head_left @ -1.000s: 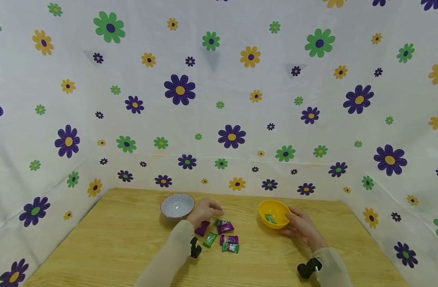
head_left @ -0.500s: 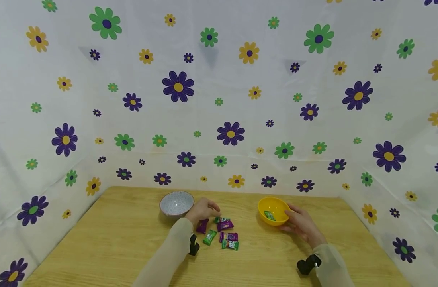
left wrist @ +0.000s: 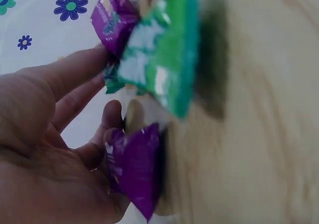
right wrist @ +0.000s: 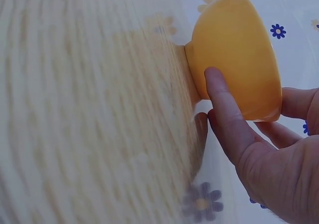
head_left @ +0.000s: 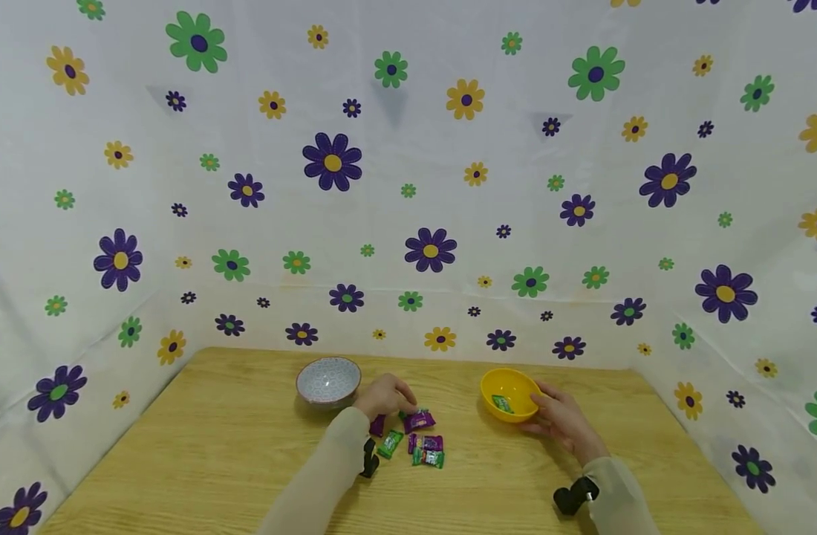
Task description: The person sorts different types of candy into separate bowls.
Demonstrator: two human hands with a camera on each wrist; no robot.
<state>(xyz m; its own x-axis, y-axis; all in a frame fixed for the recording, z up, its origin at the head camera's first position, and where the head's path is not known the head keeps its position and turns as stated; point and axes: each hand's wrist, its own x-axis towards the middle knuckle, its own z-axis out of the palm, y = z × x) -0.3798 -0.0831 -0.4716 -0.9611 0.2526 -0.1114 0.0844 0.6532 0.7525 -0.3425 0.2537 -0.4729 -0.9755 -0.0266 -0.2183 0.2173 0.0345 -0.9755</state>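
My left hand [head_left: 384,396] reaches over a loose group of wrapped candies, its fingertips at a green candy [left wrist: 112,79] at the back. Whether they pinch it is hard to see. Near those fingertips lies a purple candy [head_left: 420,421]; another purple candy [left wrist: 135,170] is beneath the hand. Closer to me are a green candy [head_left: 391,443], a purple candy [head_left: 425,443] and a green-and-white one [head_left: 428,458]. With thumb and fingers at its side and rim, my right hand [head_left: 567,422] holds a yellow bowl [right wrist: 237,59] standing on the table. One green candy [head_left: 502,403] lies inside.
A grey patterned bowl [head_left: 328,382] stands just left of my left hand, its inside showing no candy. The wooden table [head_left: 201,446] meets a flowered white curtain [head_left: 382,319] at the back and both sides.
My left hand has come slightly down and right, its fingertips now at the rear green candy. The right hand and yellow bowl stay in place. The head view has shifted slightly.
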